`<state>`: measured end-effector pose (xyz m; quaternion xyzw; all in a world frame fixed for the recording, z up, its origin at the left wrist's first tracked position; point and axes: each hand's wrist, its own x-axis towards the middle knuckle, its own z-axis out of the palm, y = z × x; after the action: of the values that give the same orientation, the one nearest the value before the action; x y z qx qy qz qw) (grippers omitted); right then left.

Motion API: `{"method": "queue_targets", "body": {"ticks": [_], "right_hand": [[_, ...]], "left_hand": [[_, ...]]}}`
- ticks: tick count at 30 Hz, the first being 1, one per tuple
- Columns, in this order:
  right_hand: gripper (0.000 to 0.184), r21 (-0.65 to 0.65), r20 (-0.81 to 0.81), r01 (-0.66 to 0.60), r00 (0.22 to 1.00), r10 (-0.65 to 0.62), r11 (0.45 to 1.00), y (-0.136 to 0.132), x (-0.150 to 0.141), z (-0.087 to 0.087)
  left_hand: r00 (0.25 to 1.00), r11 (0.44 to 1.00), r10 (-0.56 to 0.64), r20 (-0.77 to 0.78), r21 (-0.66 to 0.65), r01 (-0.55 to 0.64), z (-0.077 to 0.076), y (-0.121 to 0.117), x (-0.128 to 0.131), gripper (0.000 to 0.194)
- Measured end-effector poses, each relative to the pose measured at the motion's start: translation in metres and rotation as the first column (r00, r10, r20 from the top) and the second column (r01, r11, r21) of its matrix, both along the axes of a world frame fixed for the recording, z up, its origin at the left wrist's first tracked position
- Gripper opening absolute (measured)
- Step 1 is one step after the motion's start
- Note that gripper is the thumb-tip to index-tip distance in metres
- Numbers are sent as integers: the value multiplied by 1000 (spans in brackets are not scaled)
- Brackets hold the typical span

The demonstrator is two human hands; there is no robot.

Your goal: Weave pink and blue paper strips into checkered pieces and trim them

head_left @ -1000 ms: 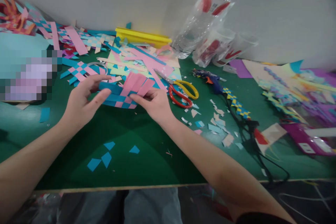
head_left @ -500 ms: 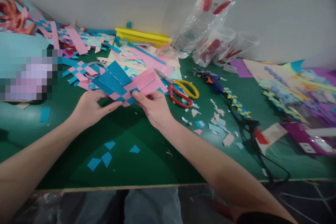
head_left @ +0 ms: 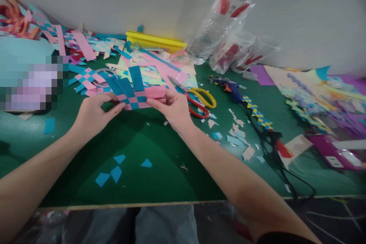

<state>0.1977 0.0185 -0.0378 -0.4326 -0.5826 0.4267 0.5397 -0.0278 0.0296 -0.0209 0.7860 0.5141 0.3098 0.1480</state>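
Both my hands hold a small woven piece of pink and blue paper strips (head_left: 136, 93) just above the green table (head_left: 160, 160). My left hand (head_left: 93, 116) pinches its left edge with thumb and fingers closed. My right hand (head_left: 174, 110) grips the pink strip ends on its right side. Blue strip ends stick up and away from me, and the pink strips run sideways.
Red and yellow scissors (head_left: 198, 101) lie just right of my right hand. A glue gun (head_left: 233, 87) with a black cord, paper scraps (head_left: 237, 133), a yellow tray (head_left: 156, 40), plastic bags of cups (head_left: 234, 45) and piles of cut strips crowd the far side.
The woven piece has been turned and lowered from a tilted pose to nearly flat, blue ends now pointing away. Both hands shifted their grip on its edges.
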Motion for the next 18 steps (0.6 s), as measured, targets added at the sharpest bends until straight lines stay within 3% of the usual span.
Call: {"method": "queue_targets", "body": {"ticks": [9, 18], "right_hand": [[27, 178, 165, 28, 984, -58, 984, 2, 5, -1], [10, 206, 221, 52, 970, -99, 977, 1, 8, 1]], "left_hand": [[999, 1000, -29, -29, -6, 29, -7, 4, -1, 20], [999, 999, -38, -28, -7, 37, -7, 3, -1, 22]]}}
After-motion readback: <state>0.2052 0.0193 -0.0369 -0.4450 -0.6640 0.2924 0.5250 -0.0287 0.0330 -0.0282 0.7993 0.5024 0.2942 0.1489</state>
